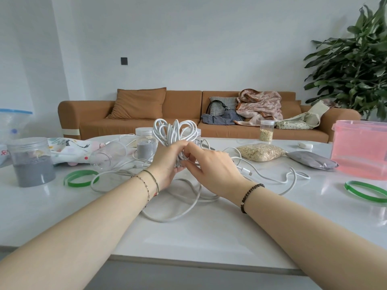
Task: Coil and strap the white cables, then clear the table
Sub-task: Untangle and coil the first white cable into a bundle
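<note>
Clear jar (31,162): far left of the white surface (209,231), upright, lid on, about half full of grey granules.

Patterned cloth (71,149): behind and right of that jar, lying crumpled.

Green band (81,178): flat on the surface, just right of the jar; a cable loop overlaps its right edge.

Tipped clear jar (109,155): on its side, near the cloth.

Lidded jar with grey contents (146,147): upright, behind the left hand.

Left hand (167,162): raised above the surface, fingers and thumb curled round the waist of the coiled bundle (173,132) of white cable, whose loops fan upward.

Right hand (211,166): just beside the left, fingertips closed on the strands at the lower part of the same bundle, thumb lifted toward the loops.

Loose white cables (188,197): 1 tangle sprawled on the surface under and around both hands, strands trailing right.

Bag of oats (261,152): flat, right of the hands; a small oat jar (266,130) stands behind it.

Grey pouch (312,160): touching the bag's right end.

Pink container (360,147): far right, translucent.

Second green band (366,190): in front of the container.

Brown sofa (184,114): beyond the surface, against the wall.
</note>
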The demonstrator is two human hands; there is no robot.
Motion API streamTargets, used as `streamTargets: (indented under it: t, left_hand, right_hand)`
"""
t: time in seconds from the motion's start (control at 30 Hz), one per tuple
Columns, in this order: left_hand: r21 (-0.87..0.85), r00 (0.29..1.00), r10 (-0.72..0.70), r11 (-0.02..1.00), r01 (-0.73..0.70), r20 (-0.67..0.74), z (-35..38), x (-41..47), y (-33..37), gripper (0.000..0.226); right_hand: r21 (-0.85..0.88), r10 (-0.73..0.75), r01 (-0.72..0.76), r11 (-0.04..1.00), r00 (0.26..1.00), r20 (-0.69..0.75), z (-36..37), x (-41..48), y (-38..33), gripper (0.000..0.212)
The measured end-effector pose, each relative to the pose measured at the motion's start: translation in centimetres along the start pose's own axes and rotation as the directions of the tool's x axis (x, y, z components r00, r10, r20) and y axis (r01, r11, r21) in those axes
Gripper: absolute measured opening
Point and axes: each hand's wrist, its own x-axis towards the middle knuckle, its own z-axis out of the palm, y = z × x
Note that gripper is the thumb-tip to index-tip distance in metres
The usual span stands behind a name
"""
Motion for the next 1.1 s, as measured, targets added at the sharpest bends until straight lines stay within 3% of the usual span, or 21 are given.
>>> streamTargets:
  t: [0.1,0.33,0.5,0.6,0.73,0.87,1.03,1.1]
  left_hand:
    - [-0.03,0.999,0.0,1.0,-0.002,-0.044,0.1,0.0,0.1,0.006]
    - [-0.122,0.96,0.079,0.986,-0.115,-0.268,-0.4,0.0,0.2,0.014]
    - [-0.166,0.938,0.093,0.974,-0.155,-0.334,-0.3,0.1,0.2,0.012]
    - [-0.307,0.924,-0.01,0.944,-0.117,-0.382,-0.4,0.3,0.6,0.009]
    - [-0.469,0.943,-0.078,0.879,-0.088,-0.322,-0.9,0.9,1.2,0.021]
    - [-0.614,0.985,-0.068,0.788,-0.045,-0.159,-0.7,0.4,1.6,0.017]
    - [-0.594,0.997,-0.079,0.802,0.064,0.001,-0.7,-0.1,1.7,0.016]
    - [-0.536,0.995,-0.096,0.839,0.09,0.017,-0.5,-0.2,1.6,0.016]
  right_hand:
    - [0.028,0.005,-0.005,1.0,1.0,-0.004,-0.1,0.1,-0.1,0.024]
    - [0.066,-0.054,0.059,0.996,0.996,-0.067,0.1,0.5,-1.1,0.024]
    - [0.088,-0.098,0.105,0.99,0.992,-0.084,-0.5,0.6,-1.2,0.011]
    - [0.13,-0.058,0.067,0.989,0.996,-0.067,-0.5,0.5,-1.1,0.01]
    - [0.206,-0.006,0.005,0.979,1.0,0.005,-0.2,0.3,-1.4,0.013]
    - [0.164,0.157,-0.17,0.972,0.983,0.091,-0.3,0.2,-0.9,0.038]
    - [0.099,0.498,-0.516,0.851,0.852,0.162,-0.8,0.3,0.6,0.072]
    - [0.053,0.555,-0.563,0.824,0.823,0.116,-1.1,0.4,1.4,0.076]
